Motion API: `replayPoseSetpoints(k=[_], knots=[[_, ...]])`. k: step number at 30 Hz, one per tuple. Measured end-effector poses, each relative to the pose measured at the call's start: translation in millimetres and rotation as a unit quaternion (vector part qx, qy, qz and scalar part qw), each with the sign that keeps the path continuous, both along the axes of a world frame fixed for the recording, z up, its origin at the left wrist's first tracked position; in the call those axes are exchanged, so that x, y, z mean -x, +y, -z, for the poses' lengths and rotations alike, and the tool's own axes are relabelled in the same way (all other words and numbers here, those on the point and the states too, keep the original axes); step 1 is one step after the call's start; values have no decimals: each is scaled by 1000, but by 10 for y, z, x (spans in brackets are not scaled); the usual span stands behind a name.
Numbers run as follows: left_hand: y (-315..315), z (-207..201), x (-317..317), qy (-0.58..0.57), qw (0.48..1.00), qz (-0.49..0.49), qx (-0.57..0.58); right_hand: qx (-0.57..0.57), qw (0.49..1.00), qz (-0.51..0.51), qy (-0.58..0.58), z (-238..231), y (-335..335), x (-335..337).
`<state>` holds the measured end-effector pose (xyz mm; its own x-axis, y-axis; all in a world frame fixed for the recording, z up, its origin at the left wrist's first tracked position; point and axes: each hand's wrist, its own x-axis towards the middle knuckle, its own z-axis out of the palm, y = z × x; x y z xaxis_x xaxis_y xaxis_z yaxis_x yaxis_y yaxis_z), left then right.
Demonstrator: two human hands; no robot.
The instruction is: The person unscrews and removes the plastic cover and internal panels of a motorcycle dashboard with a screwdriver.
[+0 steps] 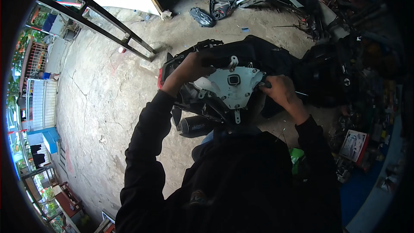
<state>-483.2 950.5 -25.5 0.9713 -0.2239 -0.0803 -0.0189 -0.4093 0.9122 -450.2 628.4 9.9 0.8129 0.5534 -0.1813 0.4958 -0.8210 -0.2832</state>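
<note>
- At the left end of the motorcycle [258, 47], which stands on the concrete floor [95, 116], a red tail light [161, 79] is in place.
- The left hand [194, 67] bends over the dark bodywork between that light and the white panel [226, 89]; its fingers curl, but I cannot tell whether they grip anything.
- Below that hand, the silencer [196, 126] is mounted.
- Toward the floor's far edge, two loose black body panels [201, 17] [221, 8] lie apart from the motorcycle.
- The white panel sits on the motorcycle between the hands, just right of the left one, its right corner at the right fingertips. A dark square fitting [233, 80] fills its middle; one metal bracket [233, 63] shows above, another [237, 116] below.
- The work looks partway along: this panel is seated, its brackets uncovered, and no outer cover lies over it. Whether every fastener is in cannot be told; the covering appears left undone.
- The right hand [279, 89] is closed, apparently around a slim metal-shafted tool [302, 93], probably a screwdriver; its shaft shows past the wrist side.
- Near the floor's far right corner, assorted parts [312, 15] lie heaped.
</note>
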Motion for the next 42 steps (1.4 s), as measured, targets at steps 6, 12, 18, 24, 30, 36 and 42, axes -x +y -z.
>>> replayPoseSetpoints(k=[6, 12, 18, 24, 30, 36, 42], knots=[[-137, -201, -39, -25, 993, -6, -111, 54, 998, -41, 9, -25, 43, -104], [-226, -411, -33, -67, 973, 14, -221, -15, 999, -32, 7, -261, 219, -77], [-397, -352, -27, -44, 988, 45, -138, -134, 989, 21, -52, -185, 837, 41], [-392, -184, -40, -16, 997, 74, 6, -172, 984, 23, -42, -46, 798, -5], [-460, -213, -91, -58, 993, 97, -25, -168, 983, 27, -65, 4, 745, -9], [-440, -198, -66, -58, 993, 95, -42, -144, 988, 36, -44, -134, 744, 53], [-392, -182, -66, -64, 993, 89, -51, -134, 989, 32, -60, -182, 764, 120]])
